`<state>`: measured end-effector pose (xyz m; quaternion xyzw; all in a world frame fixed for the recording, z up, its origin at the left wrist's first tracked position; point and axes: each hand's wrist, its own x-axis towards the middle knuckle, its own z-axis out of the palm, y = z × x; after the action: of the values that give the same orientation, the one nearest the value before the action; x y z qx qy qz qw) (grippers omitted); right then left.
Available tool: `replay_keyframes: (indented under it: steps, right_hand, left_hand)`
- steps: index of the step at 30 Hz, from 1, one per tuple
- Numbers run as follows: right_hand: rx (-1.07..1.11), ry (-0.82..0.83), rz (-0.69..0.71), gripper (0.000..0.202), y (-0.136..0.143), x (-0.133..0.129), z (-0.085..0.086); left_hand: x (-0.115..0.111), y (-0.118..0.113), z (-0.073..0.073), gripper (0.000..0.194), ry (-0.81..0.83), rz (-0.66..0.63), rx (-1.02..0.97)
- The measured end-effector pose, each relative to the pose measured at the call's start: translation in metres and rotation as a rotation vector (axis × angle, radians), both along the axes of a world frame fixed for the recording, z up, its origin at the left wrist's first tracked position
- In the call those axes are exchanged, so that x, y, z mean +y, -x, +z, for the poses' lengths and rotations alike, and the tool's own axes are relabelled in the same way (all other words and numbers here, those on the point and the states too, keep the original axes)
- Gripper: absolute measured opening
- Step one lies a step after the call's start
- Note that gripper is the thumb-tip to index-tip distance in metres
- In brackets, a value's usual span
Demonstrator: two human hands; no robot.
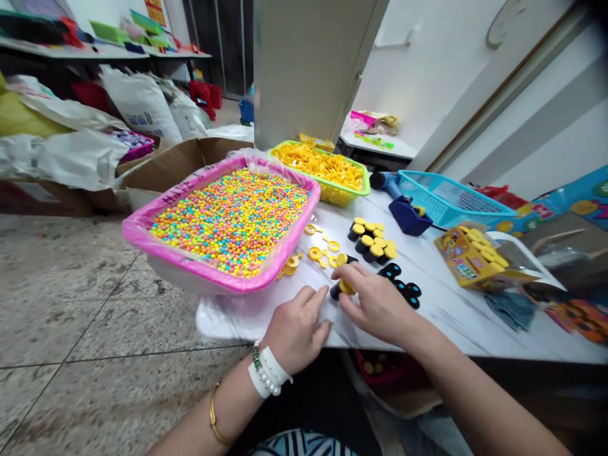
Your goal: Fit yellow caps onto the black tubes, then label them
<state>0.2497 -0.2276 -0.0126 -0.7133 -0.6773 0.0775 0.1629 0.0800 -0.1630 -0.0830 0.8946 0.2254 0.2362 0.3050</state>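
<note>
At the counter (441,326), your right hand (377,301) has fingers clamped on a yellow-capped container (344,289); left hand (294,329), fingers apart; wrist bump could topple black containers (410,292).

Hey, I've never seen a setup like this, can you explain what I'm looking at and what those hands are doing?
There's no machine here: these are a person's two bare hands. The single picture comes from a camera on that person's head, looking forward and down.

On the white table sits a pink-rimmed tub full of colourful beads. Behind it is a green basket of yellow parts. Nearer the hands lie loose yellow rings, a group of yellow-capped black pieces, and black pieces with blue dots.

The right hand holds a small black-and-yellow piece between thumb and fingers. The left hand is close beside it; I can't tell whether it touches.
</note>
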Motion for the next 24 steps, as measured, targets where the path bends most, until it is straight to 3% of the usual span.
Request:
replay_keyframes:
  steps: [3,7,10,14,18,22,24]
  right_hand:
    - [-0.036,-0.059,-0.006,0.02,-0.025,0.004,0.012]
    - [-0.208,0.031,-0.136,0.02,-0.06,0.012,0.018]
    - [-0.319,0.04,-0.233,0.028,-0.079,0.031,0.015]
    - [-0.386,0.026,-0.188,0.024,-0.096,0.065,0.003]
    - [-0.39,0.053,-0.137,0.024,-0.097,0.075,-0.002]
    - [-0.394,0.003,-0.026,0.038,-0.08,0.062,0.007]
    - [-0.418,0.073,0.055,0.045,-0.068,0.058,0.008]
  left_hand:
    - [-0.001,0.0,0.0,0.053,0.007,0.008,-0.036]
    - [0.0,0.0,-0.001,0.04,0.005,0.019,-0.063]
    - [0.0,-0.001,-0.001,0.035,0.001,0.01,-0.08]
    - [0.001,-0.001,-0.002,0.028,-0.012,0.02,-0.076]
    - [0.0,-0.001,-0.002,0.025,-0.013,0.024,-0.081]
    - [-0.001,-0.001,0.0,0.025,0.002,0.01,-0.081]
    - [-0.001,-0.001,0.001,0.025,0.008,0.007,-0.091]
